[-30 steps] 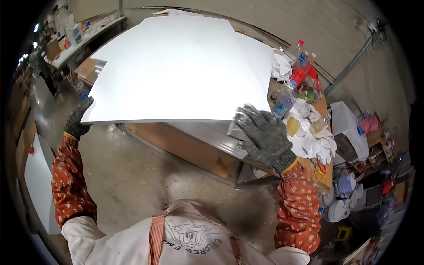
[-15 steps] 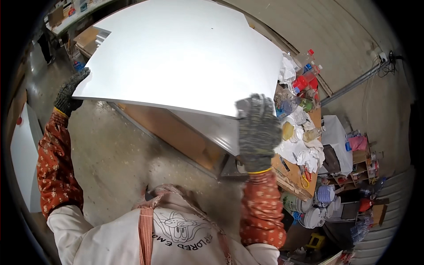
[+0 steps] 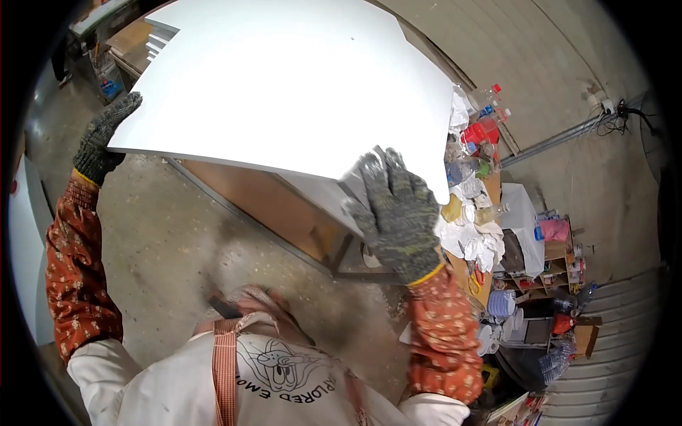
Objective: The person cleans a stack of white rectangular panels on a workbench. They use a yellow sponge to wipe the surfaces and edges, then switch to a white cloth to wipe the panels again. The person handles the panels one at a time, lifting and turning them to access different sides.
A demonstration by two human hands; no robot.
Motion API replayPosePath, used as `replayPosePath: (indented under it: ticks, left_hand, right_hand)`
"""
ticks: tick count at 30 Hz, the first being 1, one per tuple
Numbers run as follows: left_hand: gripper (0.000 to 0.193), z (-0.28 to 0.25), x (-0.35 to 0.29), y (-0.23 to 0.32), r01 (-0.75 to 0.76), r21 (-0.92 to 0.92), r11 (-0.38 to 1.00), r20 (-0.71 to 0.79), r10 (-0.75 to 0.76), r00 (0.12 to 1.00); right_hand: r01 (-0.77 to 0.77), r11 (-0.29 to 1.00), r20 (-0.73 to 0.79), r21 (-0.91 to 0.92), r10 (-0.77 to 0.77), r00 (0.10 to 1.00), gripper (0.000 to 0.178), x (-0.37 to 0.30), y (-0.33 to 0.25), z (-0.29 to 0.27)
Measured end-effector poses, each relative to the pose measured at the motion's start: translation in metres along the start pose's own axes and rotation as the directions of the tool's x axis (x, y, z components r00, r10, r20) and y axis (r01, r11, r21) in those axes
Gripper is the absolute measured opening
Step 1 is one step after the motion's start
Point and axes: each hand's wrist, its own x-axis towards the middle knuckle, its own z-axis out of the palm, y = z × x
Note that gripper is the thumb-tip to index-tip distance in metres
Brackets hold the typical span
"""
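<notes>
I hold a large white flat panel [image 3: 291, 78] up in front of me, tilted and lifted above a workbench. My left hand [image 3: 103, 138], in a grey knit glove, grips the panel's near left corner. At the near right edge of the panel my right hand [image 3: 394, 213], also gloved, lies with its fingers spread over the top of the panel. Both forearms wear orange patterned sleeves.
A wooden workbench [image 3: 284, 209] with a metal frame stands under the panel. To the right is a cluttered table [image 3: 476, 213] with plastic bottles, rags and red containers. More white panels [image 3: 160, 39] are stacked at the back left. The concrete floor [image 3: 177, 255] lies below.
The panel has risen and swung closer to me, tilting more. Both hands moved up with it, and the right hand now sits higher on the panel's edge.
</notes>
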Motion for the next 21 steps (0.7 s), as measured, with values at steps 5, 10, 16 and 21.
replayPosePath:
  ticks: [5, 10, 16, 21]
  left_hand:
    - [0.042, 0.006, -0.003, -0.003, 0.020, -0.061, 0.998, -0.021, -0.022, 1.000]
    - [0.041, 0.013, -0.008, -0.011, 0.237, -0.578, 0.781, 0.047, -0.258, 0.965]
    - [0.043, 0.003, 0.001, -0.006, -0.016, -0.037, 0.999, -0.019, 0.015, 1.000]
    - [0.045, -0.003, -0.004, -0.016, -0.051, 0.041, 0.998, 0.034, 0.050, 0.998]
  right_hand:
    - [0.029, 0.999, 0.093, -0.013, -0.028, 0.995, 0.063, -0.033, 0.053, 0.011]
    - [0.067, 0.998, 0.035, -0.022, -0.066, 0.997, 0.058, -0.007, 0.029, 0.004]
    - [0.115, 0.992, 0.046, 0.052, -0.118, 0.992, 0.054, -0.025, 0.069, 0.009]
    - [0.174, 0.966, -0.026, 0.190, -0.173, 0.985, 0.049, 0.014, 0.014, 0.012]
